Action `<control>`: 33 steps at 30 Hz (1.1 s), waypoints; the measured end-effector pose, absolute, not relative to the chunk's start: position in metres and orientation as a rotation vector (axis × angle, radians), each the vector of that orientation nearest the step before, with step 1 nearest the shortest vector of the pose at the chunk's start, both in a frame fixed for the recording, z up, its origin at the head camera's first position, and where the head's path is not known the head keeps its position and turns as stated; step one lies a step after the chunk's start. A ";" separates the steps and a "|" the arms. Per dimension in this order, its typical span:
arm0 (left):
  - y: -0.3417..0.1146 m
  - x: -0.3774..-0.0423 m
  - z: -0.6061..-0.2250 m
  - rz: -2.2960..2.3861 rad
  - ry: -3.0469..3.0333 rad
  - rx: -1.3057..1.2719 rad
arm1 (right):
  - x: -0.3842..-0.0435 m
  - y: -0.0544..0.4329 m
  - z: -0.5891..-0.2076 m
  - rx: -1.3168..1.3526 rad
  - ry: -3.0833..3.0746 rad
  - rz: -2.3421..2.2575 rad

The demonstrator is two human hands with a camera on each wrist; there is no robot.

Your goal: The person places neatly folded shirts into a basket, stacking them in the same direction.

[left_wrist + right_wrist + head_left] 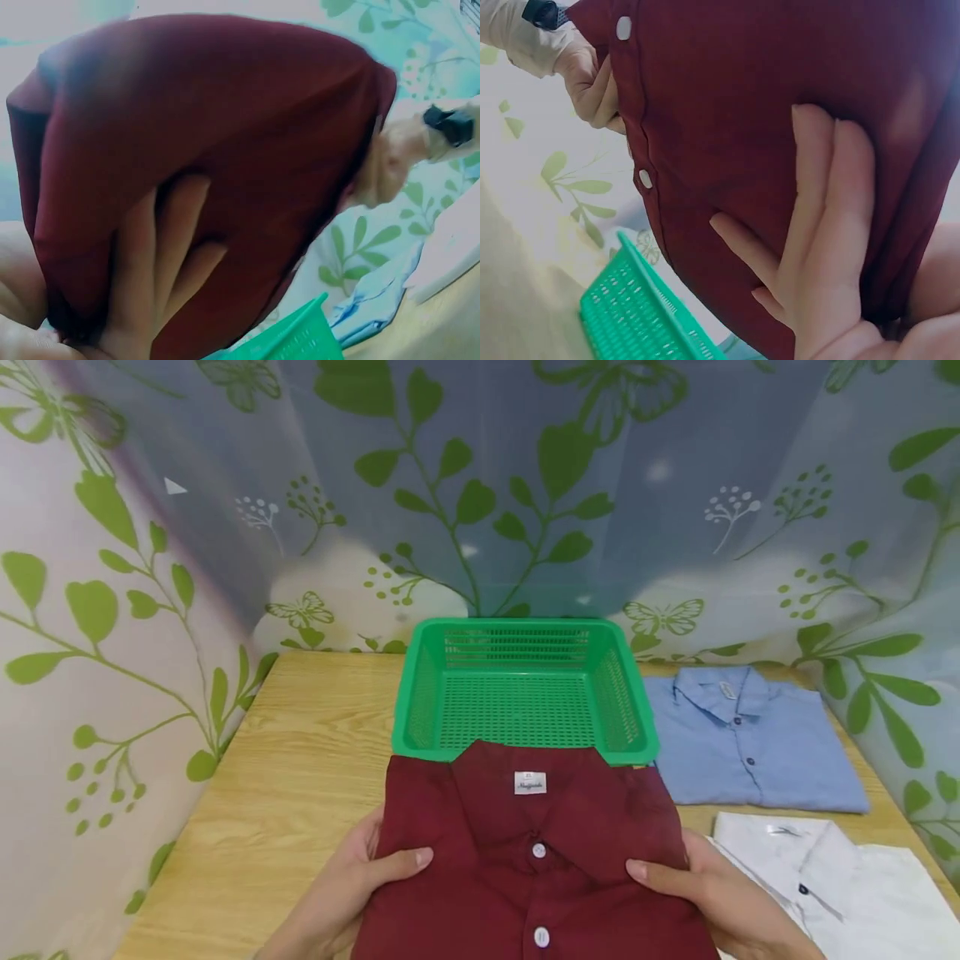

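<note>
A folded dark red button shirt [495,877], collar pointing away from me, is held up in front of the green basket [401,710]. My left hand [352,877] grips its left side, thumb on the front face. On the opposite side my right hand [712,893] holds it the same way. In the left wrist view the fingers [180,247] of the left hand spread under the shirt's underside. The right wrist view shows the right hand's fingers [829,195] supporting that underside too. The shirt's collar edge overlaps the basket's near rim in the head view.
The basket's slotted floor shows with nothing on it. A folded light blue shirt [787,752] lies right of the basket on the wooden table [300,760]. Nearer me lies a folded white shirt [870,893]. A leaf-patterned curtain [495,502] hangs behind and along both sides.
</note>
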State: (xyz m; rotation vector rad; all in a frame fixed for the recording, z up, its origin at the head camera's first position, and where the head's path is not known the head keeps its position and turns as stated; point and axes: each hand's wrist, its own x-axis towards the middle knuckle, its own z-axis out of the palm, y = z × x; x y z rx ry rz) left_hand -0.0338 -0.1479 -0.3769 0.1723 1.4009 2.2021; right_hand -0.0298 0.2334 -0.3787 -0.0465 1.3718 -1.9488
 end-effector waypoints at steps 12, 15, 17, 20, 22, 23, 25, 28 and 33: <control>-0.138 -0.084 -0.347 2.183 1.537 0.148 | -0.089 0.237 -0.339 -0.236 1.478 -1.949; -0.137 -0.105 -0.343 2.167 1.598 0.144 | -0.108 0.234 -0.329 -0.235 1.543 -1.936; -0.136 -0.119 -0.341 2.158 1.641 0.142 | -0.122 0.232 -0.324 -0.237 1.587 -1.926; -0.134 -0.142 -0.338 2.157 1.698 0.147 | -0.146 0.230 -0.319 -0.238 1.653 -1.903; -0.133 -0.157 -0.338 2.159 1.727 0.168 | -0.163 0.229 -0.319 -0.242 1.674 -1.898; -0.132 -0.165 -0.339 2.158 1.745 0.179 | -0.171 0.228 -0.320 -0.238 1.683 -1.896; -0.130 -0.180 -0.340 2.153 1.768 0.177 | -0.187 0.228 -0.322 -0.210 1.707 -1.885; -0.128 -0.199 -0.343 2.129 1.787 0.139 | -0.208 0.227 -0.329 -0.144 1.730 -1.866; -0.125 -0.226 -0.353 2.067 1.868 0.058 | -0.238 0.226 -0.343 -0.059 1.759 -1.822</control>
